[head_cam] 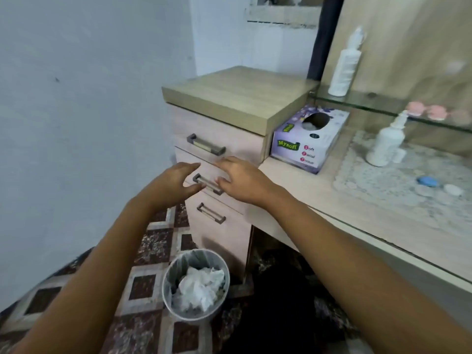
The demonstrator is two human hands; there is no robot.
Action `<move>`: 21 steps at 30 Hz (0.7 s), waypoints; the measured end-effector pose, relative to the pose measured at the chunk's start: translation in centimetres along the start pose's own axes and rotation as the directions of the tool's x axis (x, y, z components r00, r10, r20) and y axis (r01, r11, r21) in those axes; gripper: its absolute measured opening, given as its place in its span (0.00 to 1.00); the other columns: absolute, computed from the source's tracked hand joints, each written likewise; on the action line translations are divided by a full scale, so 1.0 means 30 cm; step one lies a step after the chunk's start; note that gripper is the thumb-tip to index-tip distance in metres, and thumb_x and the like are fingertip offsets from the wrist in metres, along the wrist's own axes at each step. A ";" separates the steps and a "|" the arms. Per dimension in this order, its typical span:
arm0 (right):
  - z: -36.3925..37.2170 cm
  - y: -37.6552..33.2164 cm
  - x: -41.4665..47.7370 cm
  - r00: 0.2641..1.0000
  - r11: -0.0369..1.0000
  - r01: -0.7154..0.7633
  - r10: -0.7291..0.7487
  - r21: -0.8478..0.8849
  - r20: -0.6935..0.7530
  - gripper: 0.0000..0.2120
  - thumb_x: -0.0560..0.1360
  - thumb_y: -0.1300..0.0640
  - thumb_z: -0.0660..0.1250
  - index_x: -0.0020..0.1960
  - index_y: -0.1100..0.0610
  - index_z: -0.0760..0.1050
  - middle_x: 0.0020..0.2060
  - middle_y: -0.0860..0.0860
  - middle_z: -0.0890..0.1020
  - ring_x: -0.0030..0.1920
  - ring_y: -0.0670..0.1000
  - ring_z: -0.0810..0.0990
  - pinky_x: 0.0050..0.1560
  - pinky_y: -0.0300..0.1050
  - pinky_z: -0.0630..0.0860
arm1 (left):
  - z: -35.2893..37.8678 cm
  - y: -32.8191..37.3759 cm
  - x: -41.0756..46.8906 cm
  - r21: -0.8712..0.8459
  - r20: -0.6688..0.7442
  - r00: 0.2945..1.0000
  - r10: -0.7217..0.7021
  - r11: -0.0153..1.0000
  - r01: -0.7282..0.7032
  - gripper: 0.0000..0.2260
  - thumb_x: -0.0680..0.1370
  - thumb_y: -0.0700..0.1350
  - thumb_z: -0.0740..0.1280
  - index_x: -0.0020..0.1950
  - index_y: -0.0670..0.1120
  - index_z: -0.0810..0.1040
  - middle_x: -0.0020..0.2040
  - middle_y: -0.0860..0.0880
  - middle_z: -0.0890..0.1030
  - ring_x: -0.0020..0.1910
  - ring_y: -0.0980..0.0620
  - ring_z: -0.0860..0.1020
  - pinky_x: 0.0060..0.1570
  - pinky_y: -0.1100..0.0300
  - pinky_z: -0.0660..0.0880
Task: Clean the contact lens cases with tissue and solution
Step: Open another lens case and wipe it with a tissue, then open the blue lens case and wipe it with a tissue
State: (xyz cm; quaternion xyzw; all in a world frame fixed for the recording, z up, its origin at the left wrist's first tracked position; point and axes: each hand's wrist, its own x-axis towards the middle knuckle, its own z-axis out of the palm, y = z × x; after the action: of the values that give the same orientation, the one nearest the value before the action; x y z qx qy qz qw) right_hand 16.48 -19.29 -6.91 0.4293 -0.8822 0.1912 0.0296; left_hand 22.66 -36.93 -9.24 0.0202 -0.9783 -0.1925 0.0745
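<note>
Grip slack, left hand (171, 183), right hand (242, 180) empty; lens case (427, 181) blurred

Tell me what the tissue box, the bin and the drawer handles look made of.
The tissue box looks like printed cardboard, slightly glossy, with sharp folded edges. The bin is probably plastic: grey, ribbed wall. The drawer handles seem metal, dull grey bars, though painted plastic is possible.

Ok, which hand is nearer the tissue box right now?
Right. The right hand is at the middle drawer handle, down and left of the tissue box. The left hand is farther left, on the other side of that handle.
</note>
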 end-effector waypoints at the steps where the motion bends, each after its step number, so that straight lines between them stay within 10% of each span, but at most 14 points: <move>1: -0.035 0.012 -0.020 1.000 1.000 -0.006 0.006 -0.003 -0.022 0.21 0.78 0.54 0.58 0.71 0.58 0.64 0.68 0.55 0.68 0.67 0.53 0.67 0.64 0.44 0.65 | -0.014 0.038 0.011 -0.004 -0.012 1.000 0.027 1.000 -0.027 0.27 0.77 0.54 0.64 0.73 0.46 0.64 0.70 0.45 0.68 0.69 0.49 0.66 0.66 0.60 0.60; 21: -0.480 0.509 -0.753 0.778 0.811 -0.582 0.532 -0.065 -0.334 0.21 0.78 0.53 0.60 0.70 0.56 0.66 0.67 0.52 0.70 0.66 0.52 0.69 0.63 0.42 0.64 | 0.261 0.984 0.269 -0.164 0.028 0.803 0.595 0.795 -0.584 0.24 0.77 0.54 0.64 0.71 0.48 0.68 0.67 0.50 0.71 0.66 0.53 0.68 0.63 0.62 0.63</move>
State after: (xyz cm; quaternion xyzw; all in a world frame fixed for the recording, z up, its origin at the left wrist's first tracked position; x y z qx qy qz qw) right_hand 17.33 11.31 -3.24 0.1105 -0.9672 0.1807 0.1404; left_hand 13.15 -7.26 -4.07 -0.2986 -0.9210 -0.2321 0.0936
